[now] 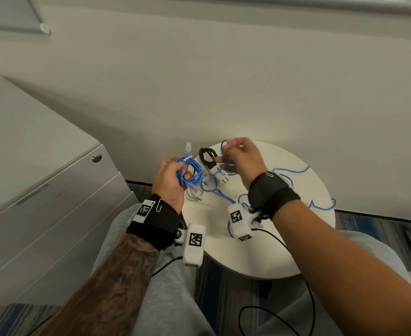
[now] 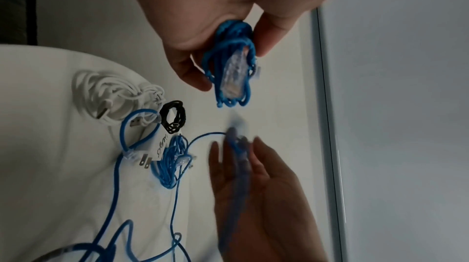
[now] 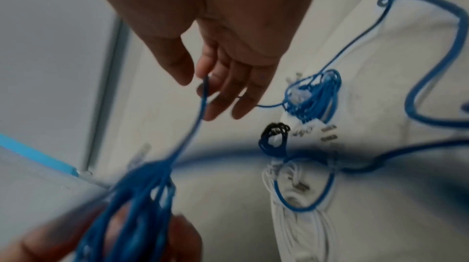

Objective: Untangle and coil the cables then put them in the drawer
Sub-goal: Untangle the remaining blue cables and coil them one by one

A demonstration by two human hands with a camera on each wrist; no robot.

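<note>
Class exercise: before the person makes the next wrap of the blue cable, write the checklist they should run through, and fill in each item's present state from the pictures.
1. Left hand grips the blue coil: ok.
2. Right hand has the free blue strand at its fingers: ok, though the picture is blurred.
3. Loose blue cable on the round table runs free of knots: cannot tell; it snakes in several bends.
4. Small blue bundle, black coil and white cable lie clear of the strand: not ok; blue cable loops round the white plug beside them.
5. Cabinet drawer open: not ok, shut.
</note>
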